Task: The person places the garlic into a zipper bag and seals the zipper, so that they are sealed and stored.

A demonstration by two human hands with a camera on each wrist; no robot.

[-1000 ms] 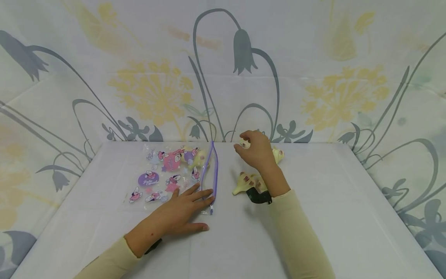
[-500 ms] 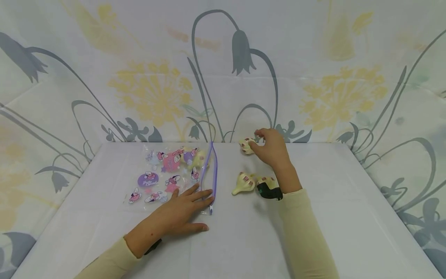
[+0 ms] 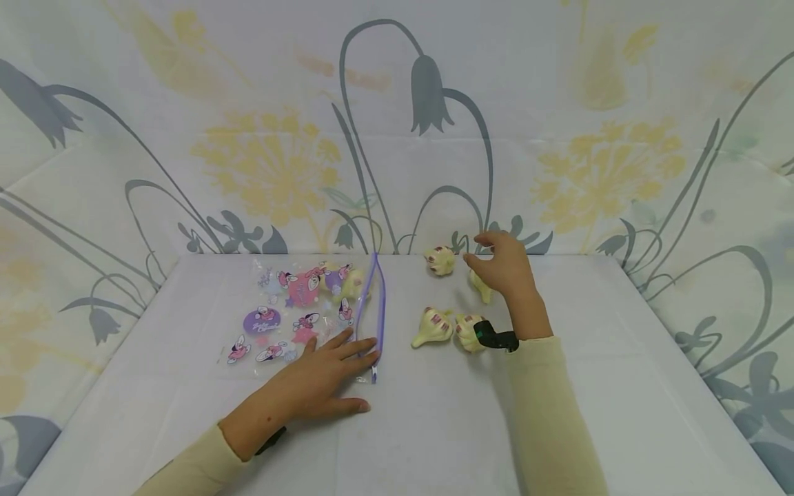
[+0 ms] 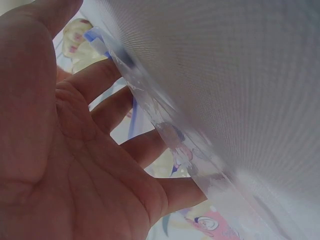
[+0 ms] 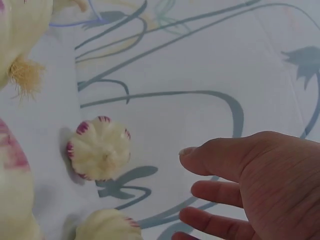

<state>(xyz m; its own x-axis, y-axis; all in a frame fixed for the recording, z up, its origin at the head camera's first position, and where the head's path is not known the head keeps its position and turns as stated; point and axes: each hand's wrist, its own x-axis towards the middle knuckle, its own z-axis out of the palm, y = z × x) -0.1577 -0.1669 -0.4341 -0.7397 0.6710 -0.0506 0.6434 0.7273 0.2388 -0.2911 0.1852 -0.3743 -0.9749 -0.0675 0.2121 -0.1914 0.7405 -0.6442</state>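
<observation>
Fingers spread, the left hand (image 3: 319,377) rests on the printed bag (image 3: 263,322), its pictures obscuring the pale shapes (image 3: 354,284) inside. Right of it, on the white tabletop (image 3: 412,434), sit four garlic bulbs (image 3: 435,326); the right hand (image 3: 505,265), thumb and fingers parted, half hides one, a black wrist strap (image 3: 496,338) overlaps another. Flowered cloth (image 3: 540,76) hangs behind.

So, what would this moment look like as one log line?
left hand: spread on printed bag | right hand: empty, near garlic bulb | three other loose bulbs: on table
</observation>
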